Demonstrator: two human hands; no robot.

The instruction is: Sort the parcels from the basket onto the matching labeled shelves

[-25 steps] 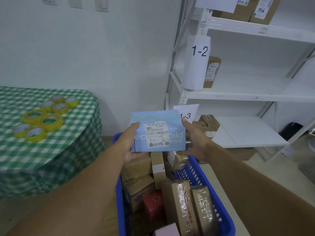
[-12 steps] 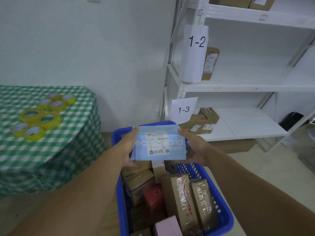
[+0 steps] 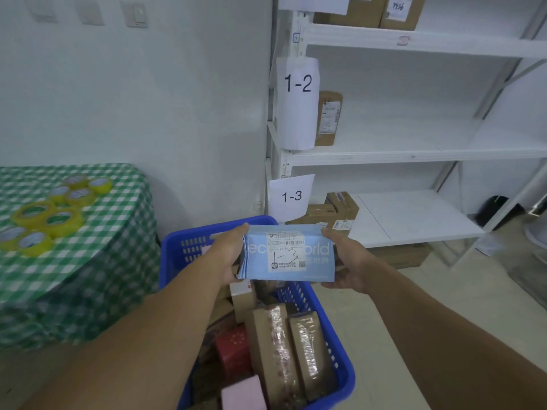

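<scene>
Head camera: we hold a flat blue parcel in both hands above the far end of the blue basket. The left hand grips its left edge and the right hand its right edge, with fingers curled underneath and thumbs on top. The white sticker on the parcel faces us, with "1-3" written on it by hand.

A second ago the parcel was higher and covered the lower corner of the 1-3 shelf sign. Now it sits just below the sign, which reads in full, much as it did half a second ago. The grip has not changed.

Beside that sign, brown boxes stand at the left end of the lower shelf. One shelf up, a single carton stands behind the 1-2 sign.

In the basket lie two long taped parcels, a red box and a pink packet.

To our left, yellow tape rolls lie on a table under a green checked cloth.
</scene>
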